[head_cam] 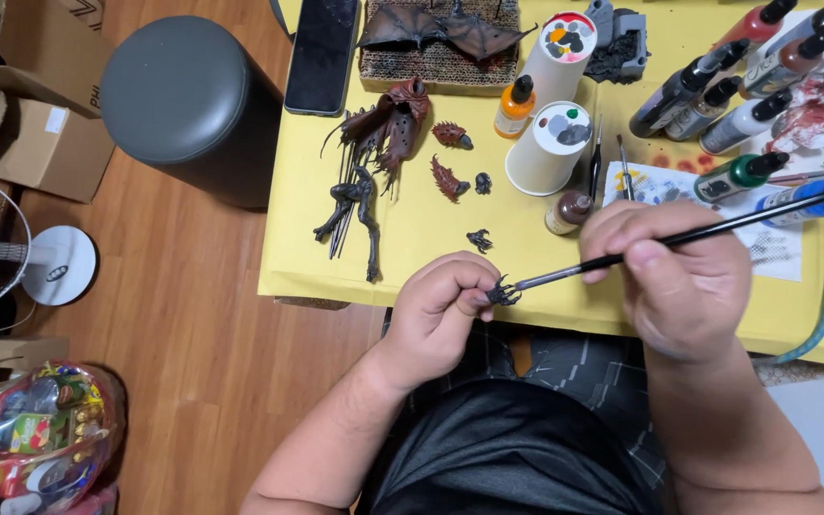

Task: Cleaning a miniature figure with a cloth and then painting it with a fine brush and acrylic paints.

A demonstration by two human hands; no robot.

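Dark-shirted torso and both forearms of the person fill the lower frame, nearest the lens. Beyond them lies the yellow-covered table (402,248), carrying a dismantled dark red and grey winged model figure (379,143), two upturned white paper cups dabbed with paint (550,148) and a row of paint bottles (717,95). Right hand (684,286) is closed in a pen grip on a long thin black-handled paintbrush (717,229), bristles touching the part. Left hand (445,310) is closed, thumb and forefinger pinching a small black spiked claw-shaped model piece (503,291) above the table's near edge. Assessment: the piece appears very light, rigid and brittle at its thin prongs; it is best gripped at the stub end, clear of prongs and any wet paint.
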